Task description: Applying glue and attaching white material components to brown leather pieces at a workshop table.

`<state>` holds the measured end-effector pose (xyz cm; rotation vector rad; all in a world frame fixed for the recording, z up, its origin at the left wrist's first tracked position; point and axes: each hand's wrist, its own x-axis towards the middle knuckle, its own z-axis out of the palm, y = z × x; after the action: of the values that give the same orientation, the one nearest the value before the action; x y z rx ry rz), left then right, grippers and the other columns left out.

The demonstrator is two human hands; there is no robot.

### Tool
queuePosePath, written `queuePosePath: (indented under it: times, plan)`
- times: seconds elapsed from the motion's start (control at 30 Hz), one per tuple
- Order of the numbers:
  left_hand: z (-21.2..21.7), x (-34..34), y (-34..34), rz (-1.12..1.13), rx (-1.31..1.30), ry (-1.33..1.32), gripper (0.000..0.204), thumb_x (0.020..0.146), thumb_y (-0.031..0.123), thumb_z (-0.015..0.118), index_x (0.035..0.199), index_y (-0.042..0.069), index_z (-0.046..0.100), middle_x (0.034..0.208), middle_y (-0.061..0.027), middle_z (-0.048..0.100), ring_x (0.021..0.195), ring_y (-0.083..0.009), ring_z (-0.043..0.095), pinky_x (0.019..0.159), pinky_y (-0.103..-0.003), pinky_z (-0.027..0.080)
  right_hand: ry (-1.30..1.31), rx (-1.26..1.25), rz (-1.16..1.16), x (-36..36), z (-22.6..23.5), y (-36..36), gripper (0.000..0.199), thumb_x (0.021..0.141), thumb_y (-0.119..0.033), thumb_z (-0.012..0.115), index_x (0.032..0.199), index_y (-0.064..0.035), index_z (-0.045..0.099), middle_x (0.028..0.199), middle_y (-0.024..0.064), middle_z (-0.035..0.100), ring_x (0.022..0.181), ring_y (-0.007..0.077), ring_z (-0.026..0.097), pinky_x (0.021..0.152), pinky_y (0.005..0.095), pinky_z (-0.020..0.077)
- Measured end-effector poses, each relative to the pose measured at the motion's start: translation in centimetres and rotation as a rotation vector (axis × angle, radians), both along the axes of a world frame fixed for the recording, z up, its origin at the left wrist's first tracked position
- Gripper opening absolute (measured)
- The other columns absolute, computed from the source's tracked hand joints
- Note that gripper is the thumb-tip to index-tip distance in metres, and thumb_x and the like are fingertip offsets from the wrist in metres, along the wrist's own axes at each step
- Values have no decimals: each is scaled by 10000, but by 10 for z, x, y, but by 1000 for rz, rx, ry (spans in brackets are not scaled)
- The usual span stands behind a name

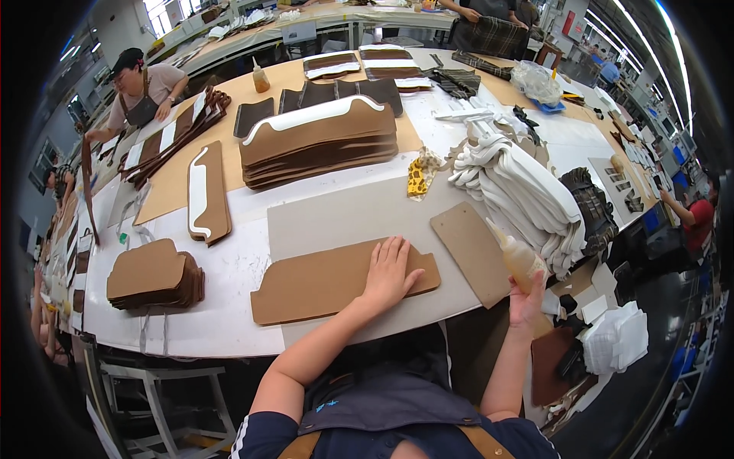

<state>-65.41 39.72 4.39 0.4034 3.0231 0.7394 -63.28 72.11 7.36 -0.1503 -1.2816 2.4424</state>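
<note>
My left hand (388,277) lies flat with its fingers stretched out on a long brown panel (317,287) with notched upper corners. Under that panel is a large grey board (306,222). In my right hand (526,304), raised at the table's front edge, is a squeeze bottle (521,258) with a pale pointed nozzle and amber liquid. The nozzle points up and to the left, apart from the panel. Between the bottle and the panel rests a tan rectangular board (468,252).
Beyond the grey board stands a stack of brown panels (321,157) topped by a white shaped strip (317,121). A smaller brown stack (145,271) sits at left, a pile of white strips (512,180) at right. Another squeeze bottle (261,79) stands farther back. A person (149,92) works at far left.
</note>
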Motion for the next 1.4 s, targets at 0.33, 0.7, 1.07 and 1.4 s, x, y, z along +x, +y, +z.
queuePosePath:
  times: [0.33, 0.7, 1.07, 1.4]
  plan:
    - [-1, 14, 12, -18, -189, 146, 839, 1026, 606, 463, 1614, 26, 311, 1710, -171, 220, 1603, -340, 111, 1273, -586, 74, -1, -20, 47, 8, 13, -13, 586, 964, -426, 749, 1387, -75, 545, 1259, 56, 657, 1086, 184, 652, 804, 332, 566]
    - [29, 39, 7, -539, 809, -462, 690, 1060, 479, 517, 1530, -21, 446, 1614, -230, 408, 1555, -363, 289, 1274, -536, 158, -2, -64, 167, 3, 12, -21, 508, 987, -401, 727, 1309, -29, 597, 1223, 79, 685, 1076, 201, 660, 823, 362, 562]
    - [19, 34, 3, -697, 494, -338, 637, 1056, 493, 514, 1514, 50, 506, 1591, -216, 442, 1576, -384, 214, 1274, -547, 132, 31, 177, 78, 15, 21, -34, 511, 1014, -340, 698, 1413, -74, 524, 1307, 82, 634, 1122, 208, 654, 851, 373, 588]
    - [0, 53, 16, -341, 104, 119, 753, 1040, 580, 492, 1524, 4, 453, 1645, -331, 238, 1554, -494, 161, 1258, -605, 148, -13, 177, 41, 17, 22, -50, 552, 1002, -334, 721, 1442, -101, 485, 1262, 57, 590, 1147, 186, 611, 945, 365, 558]
